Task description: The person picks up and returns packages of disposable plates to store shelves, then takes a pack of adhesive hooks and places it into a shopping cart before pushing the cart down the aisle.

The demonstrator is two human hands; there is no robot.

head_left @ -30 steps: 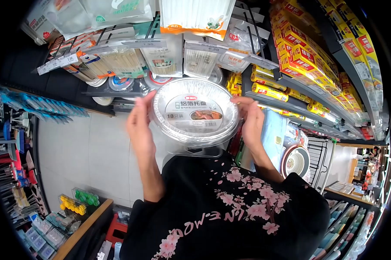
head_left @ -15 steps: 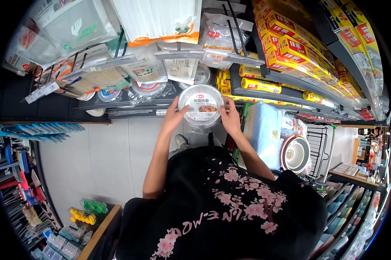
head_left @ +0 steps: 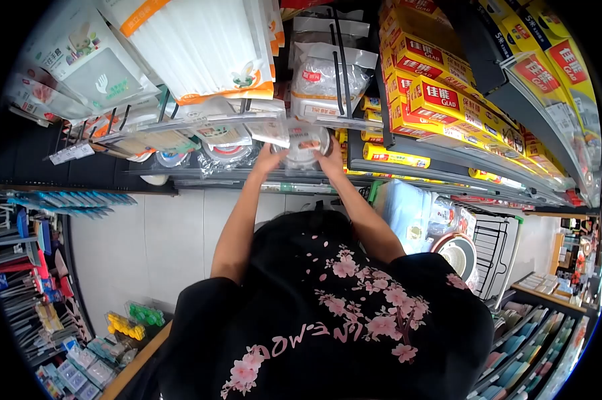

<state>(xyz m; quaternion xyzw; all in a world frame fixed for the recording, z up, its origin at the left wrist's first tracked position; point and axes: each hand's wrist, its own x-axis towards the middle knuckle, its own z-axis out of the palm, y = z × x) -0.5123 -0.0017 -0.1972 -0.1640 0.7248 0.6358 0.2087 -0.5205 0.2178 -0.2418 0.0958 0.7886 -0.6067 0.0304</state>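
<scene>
A round pack of foil trays (head_left: pixel 305 148) with a printed label is between my two hands, at the front of the lower shelf (head_left: pixel 211 171). My left hand (head_left: pixel 269 162) grips its left rim, and my right hand (head_left: pixel 329 164) grips the right rim. The far part of the pack sits back under the upper shelf's price rail. A hanging bag of white sticks (head_left: pixel 269 125) partly covers it at the upper left. Whether its underside rests on the shelf, I cannot tell.
Yellow Glad boxes (head_left: pixel 441 100) and yellow rolls (head_left: pixel 397 155) fill the shelves at right. Bagged goods (head_left: pixel 194 47) hang above on metal hooks. A shopping cart (head_left: pixel 493 230) with a blue plastic-wrapped item (head_left: pixel 402 213) and a round basket (head_left: pixel 456 257) stands to my right.
Both hands have moved forward with the foil tray pack, from in front of the shelf to in over its edge. The hanging goods appear nearer in view.
</scene>
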